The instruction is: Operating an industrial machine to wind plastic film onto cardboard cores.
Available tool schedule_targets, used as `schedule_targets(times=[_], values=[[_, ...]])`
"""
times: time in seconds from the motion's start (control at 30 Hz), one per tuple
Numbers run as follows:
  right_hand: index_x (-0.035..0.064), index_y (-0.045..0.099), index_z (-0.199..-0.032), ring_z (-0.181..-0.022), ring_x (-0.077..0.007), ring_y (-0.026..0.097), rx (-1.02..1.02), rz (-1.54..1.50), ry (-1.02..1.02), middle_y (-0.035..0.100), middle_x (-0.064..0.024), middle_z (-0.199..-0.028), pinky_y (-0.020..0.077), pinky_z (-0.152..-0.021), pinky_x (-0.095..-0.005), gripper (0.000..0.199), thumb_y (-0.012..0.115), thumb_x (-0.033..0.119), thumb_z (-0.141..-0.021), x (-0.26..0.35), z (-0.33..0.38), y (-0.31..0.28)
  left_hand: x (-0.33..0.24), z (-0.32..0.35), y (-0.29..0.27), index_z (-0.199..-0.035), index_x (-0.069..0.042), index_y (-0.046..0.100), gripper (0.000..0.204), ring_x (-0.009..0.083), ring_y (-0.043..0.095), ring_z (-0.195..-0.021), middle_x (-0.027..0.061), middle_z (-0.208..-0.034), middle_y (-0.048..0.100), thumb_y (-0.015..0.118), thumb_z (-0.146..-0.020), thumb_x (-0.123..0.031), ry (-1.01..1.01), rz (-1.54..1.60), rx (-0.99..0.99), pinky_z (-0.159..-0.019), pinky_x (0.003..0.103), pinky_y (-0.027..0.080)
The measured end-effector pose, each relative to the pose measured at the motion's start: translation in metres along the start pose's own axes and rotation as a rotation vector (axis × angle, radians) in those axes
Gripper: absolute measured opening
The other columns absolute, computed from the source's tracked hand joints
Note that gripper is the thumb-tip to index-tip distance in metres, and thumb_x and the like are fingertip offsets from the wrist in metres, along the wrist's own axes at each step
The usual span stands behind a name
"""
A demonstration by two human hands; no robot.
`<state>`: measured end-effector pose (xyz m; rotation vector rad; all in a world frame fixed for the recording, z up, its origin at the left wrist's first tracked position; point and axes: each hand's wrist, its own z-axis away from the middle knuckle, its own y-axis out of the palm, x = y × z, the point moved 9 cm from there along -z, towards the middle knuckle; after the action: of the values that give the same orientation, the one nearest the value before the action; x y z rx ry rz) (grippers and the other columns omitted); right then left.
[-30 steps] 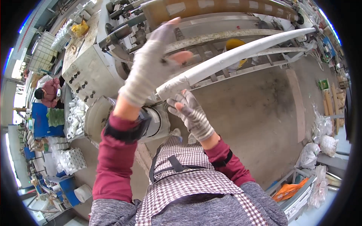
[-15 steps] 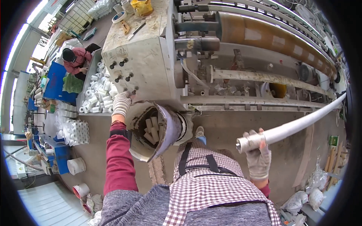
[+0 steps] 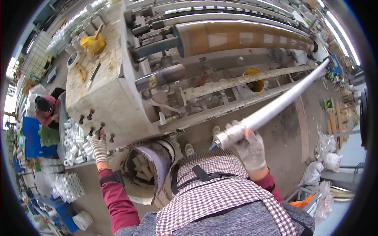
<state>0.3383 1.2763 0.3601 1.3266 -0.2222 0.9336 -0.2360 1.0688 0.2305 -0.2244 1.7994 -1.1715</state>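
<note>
My left hand (image 3: 99, 147), in a striped glove, is at the front panel of the machine cabinet (image 3: 103, 98). Its fingers are closed at a black control knob (image 3: 101, 125), one of several there; they partly hide it. My right hand (image 3: 250, 148), in a worn, pale glove, is wrapped round the near end of a long white roll (image 3: 271, 111). A short bluish tip (image 3: 214, 146) sticks out of that end. From my hand the roll slants up to the far right, in front of the machine. Its far end reaches the machine's right side.
A drum (image 3: 160, 159) holding several cardboard tubes (image 3: 144, 168) stands below the cabinet. Behind it is a bin of small white rolls (image 3: 75, 143). A brown roller (image 3: 244, 36) spans the machine. A knife (image 3: 93, 75) lies on top. A person (image 3: 46, 108) sits at the far left.
The view has shifted, with the machine now further left and tilted. My right hand and the roll's near end have come left and slightly up. My left hand stays at the knobs.
</note>
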Motion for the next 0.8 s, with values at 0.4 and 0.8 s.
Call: schedule_targets(times=[0.4, 0.8], values=[[-0.0058, 0.057, -0.103, -0.085, -0.0248, 0.063, 0.055, -0.190, -0.080, 0.062, -0.0133, -0.095, 0.0568, -0.078, -0.0404, 0.031, 0.066, 0.018, -0.086, -0.020, -0.193, 0.061, 0.000, 0.000, -0.002, -0.092, 0.000, 0.061, 0.024, 0.0168, 0.044, -0.060, 0.0101, -0.068, 0.058, 0.059, -0.091, -0.024, -0.142, 0.074, 0.031, -0.059, 0.033, 0.042], [-0.0035, 0.052, -0.118, -0.107, -0.0263, 0.056, 0.106, 0.144, 0.011, 0.058, -0.0130, -0.113, 0.0459, -0.096, -0.0395, 0.040, 0.061, 0.025, -0.090, -0.016, -0.194, 0.061, -0.070, -0.001, -0.006, -0.095, -0.001, 0.059, 0.025, 0.0418, 0.058, -0.084, 0.0220, -0.088, 0.063, 0.058, -0.087, -0.025, -0.009, -0.344, 0.016, -0.072, 0.047, 0.044]])
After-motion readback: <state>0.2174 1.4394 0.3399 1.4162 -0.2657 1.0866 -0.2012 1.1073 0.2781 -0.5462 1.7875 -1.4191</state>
